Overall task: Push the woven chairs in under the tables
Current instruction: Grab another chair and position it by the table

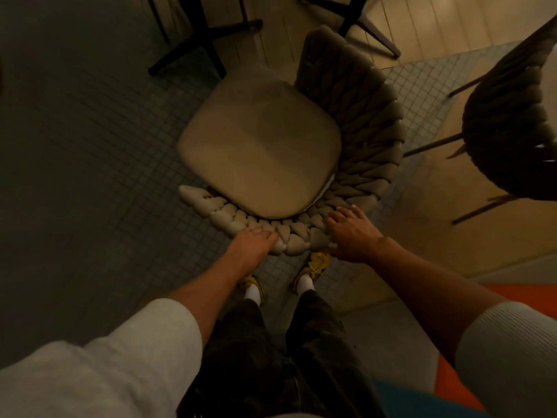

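Head view: a person stands behind a woven chair [366,152] on a grey tiled floor [75,146], both arms reaching down to its curved back. The chair fills the centre of the frame, its beige cushion [259,146] facing up and its front pointing toward 12 o'clock. There the dark crossed feet of a table base [193,43] stand just beyond the seat, which is not under it.

The left hand [254,239] sits on the braided rim at 6 o'clock, its fingers curled over the top edge in a grip. The right hand [352,233] lies on the rim at about 5 o'clock, fingers spread and fairly straight, resting on the weave rather than closed round it.

Yellow shoes [319,262] show on the tiles directly below the chair back, between the two forearms. A second chair [512,131], in shadow, stands apart at 3 o'clock, where the tiles meet pale wooden boards.
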